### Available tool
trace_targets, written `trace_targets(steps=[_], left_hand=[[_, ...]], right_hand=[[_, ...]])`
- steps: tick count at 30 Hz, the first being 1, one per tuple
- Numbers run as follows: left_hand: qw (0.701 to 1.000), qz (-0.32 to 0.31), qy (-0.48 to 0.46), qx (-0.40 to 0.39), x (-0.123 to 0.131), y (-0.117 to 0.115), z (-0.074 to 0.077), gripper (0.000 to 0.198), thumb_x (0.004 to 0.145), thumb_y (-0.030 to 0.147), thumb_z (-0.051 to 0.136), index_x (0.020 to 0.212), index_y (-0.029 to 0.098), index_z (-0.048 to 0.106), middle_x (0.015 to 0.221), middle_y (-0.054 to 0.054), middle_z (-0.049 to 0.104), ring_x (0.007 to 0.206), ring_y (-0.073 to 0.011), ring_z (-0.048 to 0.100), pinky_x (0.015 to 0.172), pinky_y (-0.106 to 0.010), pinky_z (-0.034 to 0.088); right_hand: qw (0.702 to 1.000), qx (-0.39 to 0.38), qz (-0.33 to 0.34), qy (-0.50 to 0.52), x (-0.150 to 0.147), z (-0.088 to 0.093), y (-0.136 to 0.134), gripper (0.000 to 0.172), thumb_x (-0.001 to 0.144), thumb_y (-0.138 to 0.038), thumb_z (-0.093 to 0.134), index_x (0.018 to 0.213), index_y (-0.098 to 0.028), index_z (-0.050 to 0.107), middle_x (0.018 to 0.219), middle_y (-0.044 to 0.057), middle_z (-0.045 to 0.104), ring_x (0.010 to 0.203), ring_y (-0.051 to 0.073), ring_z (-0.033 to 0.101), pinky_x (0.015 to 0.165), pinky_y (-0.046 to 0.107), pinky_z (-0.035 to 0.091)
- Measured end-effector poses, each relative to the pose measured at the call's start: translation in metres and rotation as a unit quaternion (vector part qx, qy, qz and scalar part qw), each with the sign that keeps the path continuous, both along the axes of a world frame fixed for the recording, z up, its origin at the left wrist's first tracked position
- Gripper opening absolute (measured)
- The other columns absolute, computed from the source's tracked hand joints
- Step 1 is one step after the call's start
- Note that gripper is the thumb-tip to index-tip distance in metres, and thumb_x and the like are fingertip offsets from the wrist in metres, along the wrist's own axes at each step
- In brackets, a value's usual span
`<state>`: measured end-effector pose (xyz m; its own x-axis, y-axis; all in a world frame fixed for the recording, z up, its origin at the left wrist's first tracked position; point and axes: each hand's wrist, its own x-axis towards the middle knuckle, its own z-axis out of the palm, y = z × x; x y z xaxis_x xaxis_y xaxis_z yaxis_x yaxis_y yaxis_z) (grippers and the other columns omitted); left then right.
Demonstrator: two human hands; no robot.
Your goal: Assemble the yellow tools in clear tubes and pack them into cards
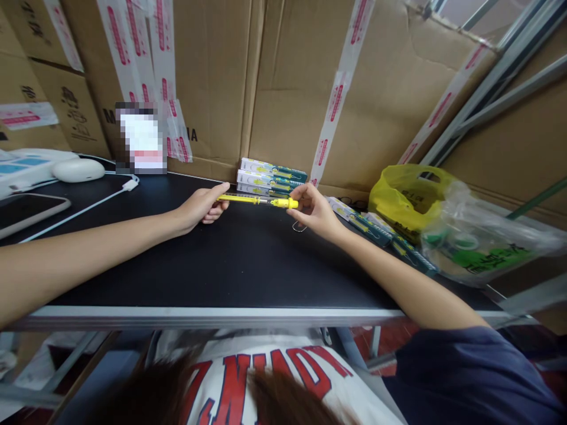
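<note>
A slim yellow tool with a clear section and a short metal part is held level above the black tabletop. My left hand grips its left end, thumb on top and fingers curled below. At the other end, the thumb and fingertips of my right hand pinch the yellow tip. A thin metal wire loop hangs or lies just below my right fingertips; which of the two is unclear. Right behind the tool are stacked slim boxes with white and green printing.
More slim boxes lie right of my right hand, near a yellow bag and a clear plastic bag. At left are a phone, a white case and a cable. Cardboard stands behind the table.
</note>
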<state>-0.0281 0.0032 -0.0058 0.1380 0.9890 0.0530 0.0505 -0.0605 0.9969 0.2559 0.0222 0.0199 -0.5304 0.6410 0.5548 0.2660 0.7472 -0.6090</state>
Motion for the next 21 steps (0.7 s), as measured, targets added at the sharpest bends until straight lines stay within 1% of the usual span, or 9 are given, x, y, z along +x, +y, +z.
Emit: trace_targets(steps=[3, 6, 10, 13, 15, 18, 21], left_hand=[[1.0, 0.007, 0.011, -0.001, 0.0, -0.001, 0.001, 0.049, 0.09, 0.049, 0.044, 0.056, 0.015, 0.048, 0.041, 0.006, 0.027, 0.033, -0.0036, 0.024, 0.034, -0.016, 0.019], [1.0, 0.001, 0.024, -0.001, 0.0, -0.003, 0.003, 0.054, 0.089, 0.053, 0.043, 0.05, 0.016, 0.046, 0.04, 0.005, 0.027, 0.033, -0.0041, 0.024, 0.034, -0.017, 0.02], [0.998, -0.046, -0.002, -0.029, 0.001, -0.005, 0.007, 0.053, 0.088, 0.055, 0.038, 0.051, 0.018, 0.038, 0.043, 0.005, 0.028, 0.033, -0.004, 0.022, 0.033, -0.017, 0.018], [0.995, -0.088, -0.038, -0.029, 0.002, -0.006, 0.01, 0.046, 0.09, 0.049, 0.032, 0.056, 0.019, 0.04, 0.044, 0.004, 0.03, 0.033, -0.0055, 0.023, 0.033, -0.017, 0.02], [0.994, -0.099, -0.046, -0.022, 0.002, -0.006, 0.01, 0.041, 0.09, 0.043, 0.031, 0.058, 0.019, 0.04, 0.044, 0.004, 0.032, 0.033, -0.0062, 0.025, 0.032, -0.017, 0.023], [0.996, -0.079, -0.034, 0.001, 0.003, -0.005, 0.009, 0.036, 0.092, 0.039, 0.032, 0.063, 0.019, 0.04, 0.045, 0.005, 0.034, 0.033, -0.006, 0.026, 0.032, -0.017, 0.023], [0.998, -0.048, -0.027, 0.041, 0.003, -0.005, 0.007, 0.034, 0.093, 0.041, 0.037, 0.069, 0.019, 0.042, 0.047, 0.006, 0.037, 0.033, -0.0054, 0.029, 0.031, -0.016, 0.024]], right_hand=[[1.0, -0.002, 0.004, -0.007, 0.0, -0.001, -0.001, 0.029, 0.078, -0.029, 0.07, 0.094, -0.021, 0.047, 0.092, 0.001, 0.051, 0.064, 0.007, 0.05, 0.051, 0.021, 0.046], [1.0, 0.009, -0.002, -0.023, 0.0, -0.001, -0.002, 0.027, 0.079, -0.029, 0.069, 0.092, -0.02, 0.047, 0.088, 0.001, 0.053, 0.065, 0.008, 0.051, 0.053, 0.022, 0.046], [1.0, 0.018, -0.005, -0.025, 0.003, -0.003, 0.001, 0.026, 0.079, -0.028, 0.069, 0.093, -0.02, 0.048, 0.088, 0.001, 0.055, 0.067, 0.009, 0.052, 0.055, 0.023, 0.046], [1.0, 0.002, -0.006, -0.007, 0.005, -0.003, 0.005, 0.027, 0.079, -0.029, 0.07, 0.092, -0.02, 0.048, 0.085, 0.001, 0.054, 0.065, 0.009, 0.052, 0.052, 0.023, 0.046], [1.0, -0.008, -0.005, 0.003, 0.005, -0.002, 0.006, 0.028, 0.078, -0.03, 0.071, 0.092, -0.019, 0.048, 0.084, 0.0, 0.054, 0.064, 0.009, 0.051, 0.05, 0.022, 0.046], [1.0, -0.023, 0.0, 0.01, 0.004, -0.001, 0.005, 0.03, 0.077, -0.032, 0.071, 0.092, -0.02, 0.049, 0.084, 0.0, 0.055, 0.063, 0.009, 0.051, 0.048, 0.021, 0.047], [0.999, -0.033, 0.002, 0.019, 0.003, -0.001, 0.003, 0.031, 0.077, -0.035, 0.071, 0.091, -0.02, 0.048, 0.083, 0.0, 0.055, 0.062, 0.008, 0.05, 0.046, 0.02, 0.047]])
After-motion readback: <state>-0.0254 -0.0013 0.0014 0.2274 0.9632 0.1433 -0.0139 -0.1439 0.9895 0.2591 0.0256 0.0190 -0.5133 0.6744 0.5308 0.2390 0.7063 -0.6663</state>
